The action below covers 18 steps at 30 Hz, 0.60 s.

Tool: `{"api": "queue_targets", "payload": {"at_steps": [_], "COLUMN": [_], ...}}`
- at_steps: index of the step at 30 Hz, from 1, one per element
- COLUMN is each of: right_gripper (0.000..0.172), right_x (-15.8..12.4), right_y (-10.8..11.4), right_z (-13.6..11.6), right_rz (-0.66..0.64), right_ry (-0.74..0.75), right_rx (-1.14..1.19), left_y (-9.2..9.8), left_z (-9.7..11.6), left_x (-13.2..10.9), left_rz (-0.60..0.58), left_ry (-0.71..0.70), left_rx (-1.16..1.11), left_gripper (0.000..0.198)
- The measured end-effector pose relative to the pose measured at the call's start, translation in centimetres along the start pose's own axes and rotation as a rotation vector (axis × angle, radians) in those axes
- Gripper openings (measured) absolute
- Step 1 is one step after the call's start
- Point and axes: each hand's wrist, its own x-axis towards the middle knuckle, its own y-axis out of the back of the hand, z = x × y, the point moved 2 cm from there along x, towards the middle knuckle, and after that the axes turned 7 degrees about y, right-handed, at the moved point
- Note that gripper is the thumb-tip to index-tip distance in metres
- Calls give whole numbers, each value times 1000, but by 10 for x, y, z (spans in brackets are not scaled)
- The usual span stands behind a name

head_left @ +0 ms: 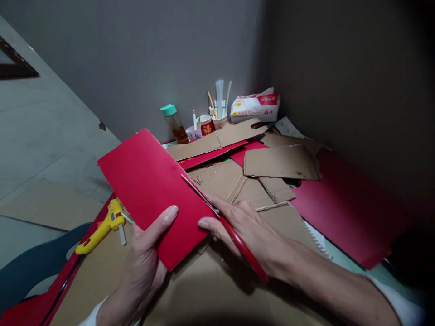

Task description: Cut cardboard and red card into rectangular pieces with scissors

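Observation:
A rectangular sheet of red cardboard point(149, 181) is tilted up in front of me. My left hand point(147, 253) grips its lower left edge, thumb flat on the red face and fingers hidden behind. Red-handled scissors point(243, 249) are in my right hand point(244, 226), their blades lying along the sheet's right edge and pointing up and left. The right thumb touches the red face near its lower right corner. Whether the blades are biting into the card, I cannot tell. Brown cardboard pieces point(282, 163) lie beyond the right hand.
Left of the sheet lies a yellow glue gun point(102, 228) with a cable, near a dark blue chair point(37, 258). At the back stand a bottle point(176, 124), cups point(219, 121) holding sticks, and a tissue pack point(254, 107) by the wall. Red board point(353, 213) covers the right side.

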Motion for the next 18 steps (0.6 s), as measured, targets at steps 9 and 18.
{"api": "queue_targets", "payload": {"at_steps": [9, 18], "right_gripper": [64, 67], "right_x": [-1, 2], "right_y": [10, 4], "right_z": [-3, 4], "right_rz": [36, 76], "right_ry": [98, 66], "right_rx": [144, 137], "left_y": [0, 6], "left_z": [-1, -8], "left_x": [-3, 2], "left_rz": [-61, -51], "left_ry": [33, 39], "left_rx": [20, 18], "left_gripper": [59, 62]}}
